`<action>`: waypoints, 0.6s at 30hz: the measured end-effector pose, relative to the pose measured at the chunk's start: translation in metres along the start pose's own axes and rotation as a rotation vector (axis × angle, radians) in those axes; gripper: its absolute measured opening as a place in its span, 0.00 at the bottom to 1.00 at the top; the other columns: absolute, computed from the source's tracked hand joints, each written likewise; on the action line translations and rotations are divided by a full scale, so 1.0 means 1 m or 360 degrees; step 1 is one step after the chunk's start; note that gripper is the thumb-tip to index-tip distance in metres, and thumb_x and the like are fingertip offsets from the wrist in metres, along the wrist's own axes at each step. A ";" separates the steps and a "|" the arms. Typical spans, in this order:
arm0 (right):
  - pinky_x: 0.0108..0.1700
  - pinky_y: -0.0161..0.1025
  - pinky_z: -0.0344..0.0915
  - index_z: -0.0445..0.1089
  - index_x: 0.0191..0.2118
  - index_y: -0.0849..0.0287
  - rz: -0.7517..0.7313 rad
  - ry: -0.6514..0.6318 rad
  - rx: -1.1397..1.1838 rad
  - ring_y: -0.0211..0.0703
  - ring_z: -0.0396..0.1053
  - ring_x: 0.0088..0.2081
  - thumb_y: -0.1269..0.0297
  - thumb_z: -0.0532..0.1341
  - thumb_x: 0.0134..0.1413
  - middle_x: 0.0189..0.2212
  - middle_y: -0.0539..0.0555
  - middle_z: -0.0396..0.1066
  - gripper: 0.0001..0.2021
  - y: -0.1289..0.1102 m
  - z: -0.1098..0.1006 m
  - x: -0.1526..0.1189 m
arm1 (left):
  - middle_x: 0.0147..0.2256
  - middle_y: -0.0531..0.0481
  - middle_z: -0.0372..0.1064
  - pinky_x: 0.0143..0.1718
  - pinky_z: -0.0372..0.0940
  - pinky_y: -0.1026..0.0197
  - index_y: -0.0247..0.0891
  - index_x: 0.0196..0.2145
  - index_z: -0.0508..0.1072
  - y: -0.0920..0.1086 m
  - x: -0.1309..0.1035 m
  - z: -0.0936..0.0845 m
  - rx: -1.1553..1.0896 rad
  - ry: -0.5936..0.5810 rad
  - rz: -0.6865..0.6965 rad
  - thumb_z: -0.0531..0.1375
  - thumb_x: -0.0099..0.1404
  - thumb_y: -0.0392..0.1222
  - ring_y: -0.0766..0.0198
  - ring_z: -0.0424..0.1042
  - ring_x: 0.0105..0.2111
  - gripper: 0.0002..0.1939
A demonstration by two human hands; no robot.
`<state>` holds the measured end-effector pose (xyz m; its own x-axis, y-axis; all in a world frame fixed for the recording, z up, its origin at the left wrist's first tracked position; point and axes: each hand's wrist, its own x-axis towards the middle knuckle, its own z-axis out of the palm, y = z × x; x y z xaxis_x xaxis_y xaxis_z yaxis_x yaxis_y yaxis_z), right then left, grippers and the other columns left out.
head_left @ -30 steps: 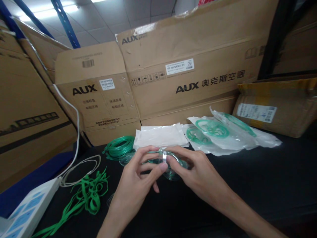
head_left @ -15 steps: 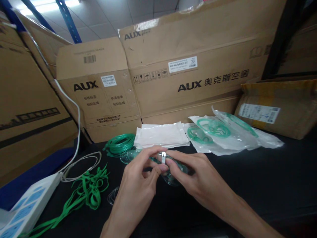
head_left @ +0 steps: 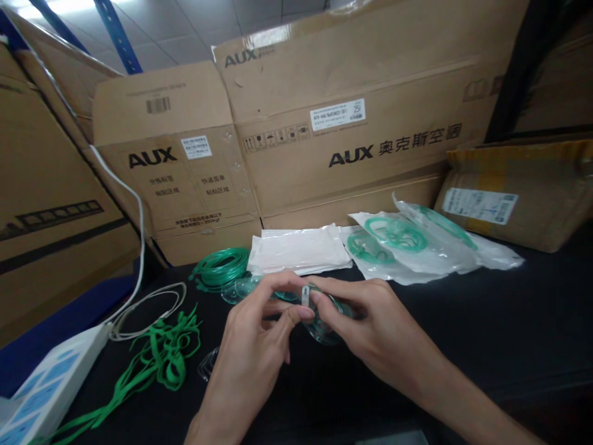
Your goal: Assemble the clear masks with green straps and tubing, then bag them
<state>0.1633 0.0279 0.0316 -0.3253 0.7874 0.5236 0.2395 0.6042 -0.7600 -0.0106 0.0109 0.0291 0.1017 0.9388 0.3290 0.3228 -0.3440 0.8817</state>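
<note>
A clear greenish oxygen mask (head_left: 324, 330) is held between my hands above the black table. At its near edge a small pale metal nose clip (head_left: 305, 296) stands upright, with a hole near its top. My left hand (head_left: 259, 337) is closed, its thumb and index finger pinching the clip from below and above. My right hand (head_left: 365, 312) is closed on the mask, thumb against the clip's right side. Fingers hide much of the mask. More clear green mask plastic (head_left: 236, 289) lies behind my left hand. Thin metal strips (head_left: 208, 364) lie left of my left wrist.
A green tubing coil (head_left: 223, 266), white packets (head_left: 299, 248) and bagged green tubing (head_left: 398, 238) line the back. Green elastic straps (head_left: 167, 355) and a power strip (head_left: 60, 377) lie left. Cardboard boxes (head_left: 370, 154) wall the rear; a smaller carton (head_left: 523, 204) sits right.
The view has shifted slightly, so the background sits a little further left and higher. Both hands keep their grip; the clip and mask have turned only slightly.
</note>
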 end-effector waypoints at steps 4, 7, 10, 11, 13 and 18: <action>0.35 0.33 0.69 0.80 0.46 0.53 0.0159 -0.0113 0.0076 0.42 0.76 0.35 0.65 0.58 0.65 0.33 0.48 0.80 0.13 -0.002 -0.006 0.001 | 0.41 0.50 0.73 0.17 0.65 0.71 0.44 0.46 0.73 0.004 0.001 -0.006 0.0099 -0.0095 0.0013 0.63 0.67 0.46 0.66 0.74 0.28 0.11; 0.32 0.32 0.68 0.80 0.41 0.56 0.0215 -0.0193 0.0065 0.41 0.75 0.32 0.62 0.58 0.66 0.30 0.49 0.78 0.12 -0.002 -0.009 0.001 | 0.48 0.48 0.73 0.26 0.70 0.69 0.48 0.51 0.74 0.005 0.003 -0.011 0.0366 -0.0022 0.0203 0.65 0.65 0.44 0.62 0.76 0.38 0.17; 0.29 0.32 0.66 0.79 0.39 0.58 0.0207 -0.0230 0.0107 0.38 0.71 0.27 0.58 0.56 0.67 0.30 0.49 0.77 0.15 -0.001 -0.009 0.001 | 0.52 0.47 0.72 0.38 0.72 0.65 0.48 0.50 0.77 0.003 0.007 -0.015 0.0494 -0.0040 0.0466 0.64 0.66 0.42 0.56 0.73 0.50 0.14; 0.28 0.31 0.66 0.78 0.39 0.58 0.0222 -0.0229 0.0132 0.37 0.70 0.25 0.57 0.56 0.67 0.28 0.49 0.77 0.16 -0.001 -0.009 0.001 | 0.52 0.47 0.73 0.41 0.72 0.63 0.47 0.48 0.78 0.002 0.007 -0.016 0.0506 -0.0063 0.0526 0.63 0.67 0.42 0.56 0.73 0.51 0.12; 0.26 0.31 0.64 0.77 0.36 0.59 0.0264 -0.0207 0.0168 0.36 0.67 0.22 0.54 0.55 0.68 0.26 0.48 0.74 0.18 0.000 -0.009 0.002 | 0.50 0.47 0.76 0.48 0.71 0.60 0.46 0.47 0.79 0.000 0.008 -0.018 0.0526 -0.0079 0.0582 0.63 0.67 0.42 0.56 0.73 0.51 0.11; 0.25 0.32 0.64 0.75 0.32 0.58 0.0346 -0.0181 0.0134 0.36 0.67 0.20 0.51 0.54 0.68 0.20 0.48 0.70 0.21 0.001 -0.009 0.004 | 0.51 0.51 0.77 0.57 0.66 0.55 0.50 0.51 0.78 -0.002 0.006 -0.021 0.0605 -0.0119 0.0538 0.68 0.62 0.45 0.55 0.74 0.52 0.18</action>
<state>0.1701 0.0330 0.0361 -0.3764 0.8761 0.3013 0.2394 0.4062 -0.8819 -0.0303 0.0169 0.0367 0.3223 0.7796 0.5370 0.5783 -0.6113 0.5403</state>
